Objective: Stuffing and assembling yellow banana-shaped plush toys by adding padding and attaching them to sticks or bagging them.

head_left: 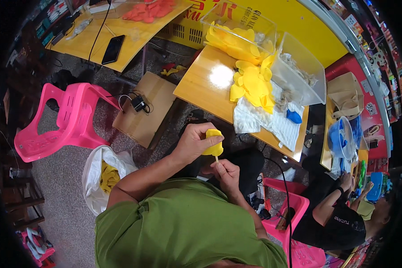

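In front of my chest, my left hand pinches a yellow piece, soft-looking and petal-shaped like the pieces on the table. A thin pale stick runs down from its lower end. My right hand, just below, is closed on that stick, its thumb and fingertips pressed together. Part of the yellow piece is hidden behind my left fingers. Beyond my hands, a heap of yellow petal-shaped pieces lies on a wooden table, partly over a white cloth.
Clear plastic bins stand at the table's back. A white sack holds yellow material beside my left elbow. Farther left are a pink chair and a cardboard box. At right, another person sits working; a black cable hangs between us.
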Available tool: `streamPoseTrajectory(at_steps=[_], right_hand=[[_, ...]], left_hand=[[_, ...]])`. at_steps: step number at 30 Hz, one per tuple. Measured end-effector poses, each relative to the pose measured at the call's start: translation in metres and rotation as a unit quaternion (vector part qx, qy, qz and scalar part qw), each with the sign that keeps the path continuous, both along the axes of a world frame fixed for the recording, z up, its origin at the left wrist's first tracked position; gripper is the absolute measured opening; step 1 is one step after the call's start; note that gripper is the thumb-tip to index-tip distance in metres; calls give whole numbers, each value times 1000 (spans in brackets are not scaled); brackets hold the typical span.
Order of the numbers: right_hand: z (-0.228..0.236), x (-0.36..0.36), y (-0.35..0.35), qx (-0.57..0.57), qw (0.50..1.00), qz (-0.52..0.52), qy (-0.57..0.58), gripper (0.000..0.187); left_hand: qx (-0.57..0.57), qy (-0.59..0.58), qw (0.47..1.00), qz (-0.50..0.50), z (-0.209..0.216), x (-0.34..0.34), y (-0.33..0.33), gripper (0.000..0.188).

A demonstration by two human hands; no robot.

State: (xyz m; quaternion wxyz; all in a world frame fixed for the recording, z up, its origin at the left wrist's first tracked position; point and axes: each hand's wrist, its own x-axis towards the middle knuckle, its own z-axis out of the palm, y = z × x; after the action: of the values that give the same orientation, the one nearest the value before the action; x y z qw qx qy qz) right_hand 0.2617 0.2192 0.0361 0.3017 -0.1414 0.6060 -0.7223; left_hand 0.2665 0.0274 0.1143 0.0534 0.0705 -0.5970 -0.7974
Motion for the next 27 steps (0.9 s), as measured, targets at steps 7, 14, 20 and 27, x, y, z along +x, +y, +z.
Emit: streamPoseTrajectory(at_steps=[7, 14, 20, 27], right_hand=[[-1, -8, 9, 80, 993, 23, 90, 15], [42, -41, 20, 257, 888, 29, 379, 9], [35, -35, 22, 166, 931, -97, 311, 10], [35, -27, 15, 153, 920, -102, 345, 9]], left_hand=[[-61, 57, 996, 24, 3, -10, -14, 10], [-575, 354, 735, -59, 10, 0, -1, 12], [-568, 376, 731, 47, 14, 26, -3, 45], [-5, 142, 989, 39, -6, 6, -6, 53]])
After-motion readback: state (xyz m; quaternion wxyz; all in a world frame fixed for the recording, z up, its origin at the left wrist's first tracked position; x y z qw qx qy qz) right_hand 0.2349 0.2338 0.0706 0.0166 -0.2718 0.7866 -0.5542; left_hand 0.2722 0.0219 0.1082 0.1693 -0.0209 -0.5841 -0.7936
